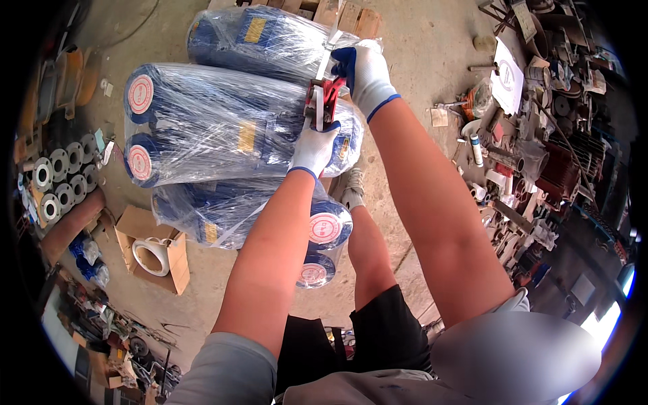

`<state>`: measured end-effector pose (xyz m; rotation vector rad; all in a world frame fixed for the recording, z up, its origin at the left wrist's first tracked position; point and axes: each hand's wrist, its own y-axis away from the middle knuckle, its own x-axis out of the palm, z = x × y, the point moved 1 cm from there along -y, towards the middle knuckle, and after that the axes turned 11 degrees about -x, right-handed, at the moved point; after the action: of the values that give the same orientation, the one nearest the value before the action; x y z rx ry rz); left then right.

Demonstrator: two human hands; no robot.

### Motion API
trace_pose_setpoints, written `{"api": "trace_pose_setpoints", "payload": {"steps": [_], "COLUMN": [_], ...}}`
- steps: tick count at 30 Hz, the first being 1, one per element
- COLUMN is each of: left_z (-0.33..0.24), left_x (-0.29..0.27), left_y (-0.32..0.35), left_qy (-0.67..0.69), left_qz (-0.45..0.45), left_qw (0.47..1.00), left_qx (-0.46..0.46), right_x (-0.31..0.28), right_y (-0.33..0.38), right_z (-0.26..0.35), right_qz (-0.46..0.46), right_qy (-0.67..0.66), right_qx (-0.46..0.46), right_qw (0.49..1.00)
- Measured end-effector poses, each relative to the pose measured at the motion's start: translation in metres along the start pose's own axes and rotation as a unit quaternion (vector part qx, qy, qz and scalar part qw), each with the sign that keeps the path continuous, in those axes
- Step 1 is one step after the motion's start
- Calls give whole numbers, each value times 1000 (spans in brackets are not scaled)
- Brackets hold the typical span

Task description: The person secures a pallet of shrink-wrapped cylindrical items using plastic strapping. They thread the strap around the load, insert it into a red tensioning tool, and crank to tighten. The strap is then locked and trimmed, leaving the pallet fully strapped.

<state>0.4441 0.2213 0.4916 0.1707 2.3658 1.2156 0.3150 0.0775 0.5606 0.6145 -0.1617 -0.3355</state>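
Note:
Both my hands wear white gloves with blue palms. My left hand [314, 147] is closed round the lower end of a red strapping tool [324, 104]. A pale strap [329, 54] runs from this tool toward the far side, across the plastic-wrapped blue cylinders. Just beyond the tool, my right hand [368, 73] has its fingers curled in close beside the strap; what they grip is hidden. Under the tool lies the middle wrapped bundle [196, 121], its two round ends on the left bearing red-and-white labels. Another wrapped bundle [270, 40] lies beyond it.
A nearer wrapped bundle [202, 209] lies partly behind my left forearm. Wooden pallet boards [358, 19] show at the far side. An open cardboard box [177, 260] holding a white ring-shaped part stands left. Metal flanges [59, 160] lie farther left; metal parts [513, 162] clutter the right.

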Motion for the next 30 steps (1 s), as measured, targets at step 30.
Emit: {"api": "trace_pose_setpoints", "payload": {"steps": [30], "left_z": [51], "left_x": [14], "left_y": [-19], "left_qy": [-61], "left_qz": [38], "left_qw": [997], "left_qx": [-37], "right_x": [-7], "right_y": [139], "right_z": [-124], "right_qz": [154], "right_qy": [269], "right_qx": [-470], "right_qw": [827]}}
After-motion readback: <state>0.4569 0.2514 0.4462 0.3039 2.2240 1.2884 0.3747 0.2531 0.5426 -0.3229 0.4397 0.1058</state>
